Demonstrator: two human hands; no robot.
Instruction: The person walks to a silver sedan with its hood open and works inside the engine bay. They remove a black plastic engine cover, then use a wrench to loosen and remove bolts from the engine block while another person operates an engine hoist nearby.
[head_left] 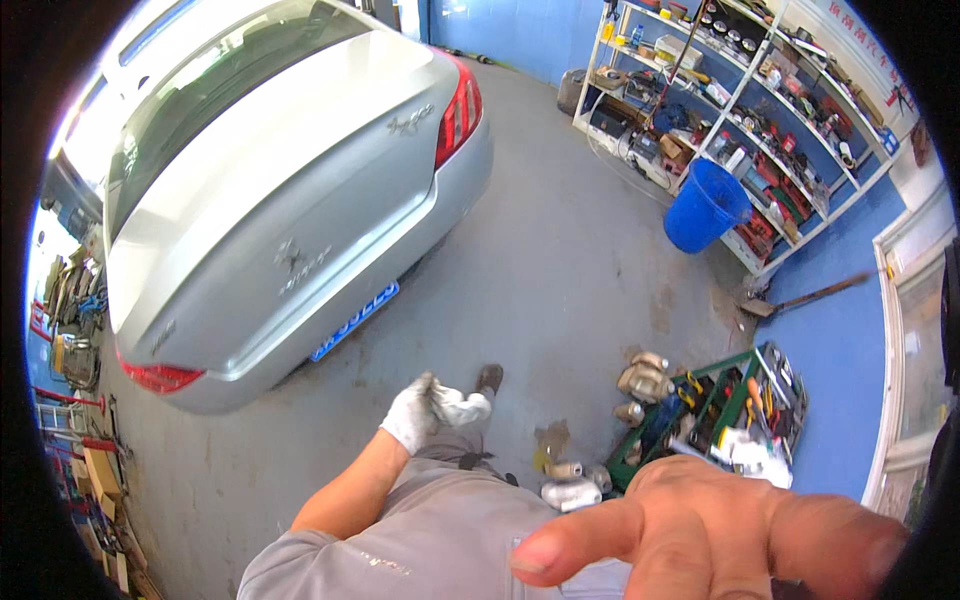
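My left hand (410, 418) wears a white work glove with greyed fingertips. It is closed in front of my body, and what looks like a second white work glove (464, 407) sticks out from it to the right. Bare and very close to the camera, my right hand (690, 530) is raised at the lower right with its fingers spread and nothing in them. Behind the left hand, one dark shoe (489, 378) shows on the floor. My grey work clothes (440, 545) fill the lower middle.
A silver car (300, 200) stands rear toward me at the left. At the right are a green tool cart (735, 400) with tools, several bottles (645, 380), a blue bucket (706, 205) and loaded metal shelving (752, 75). A long-handled shovel (815, 293) leans by the blue wall.
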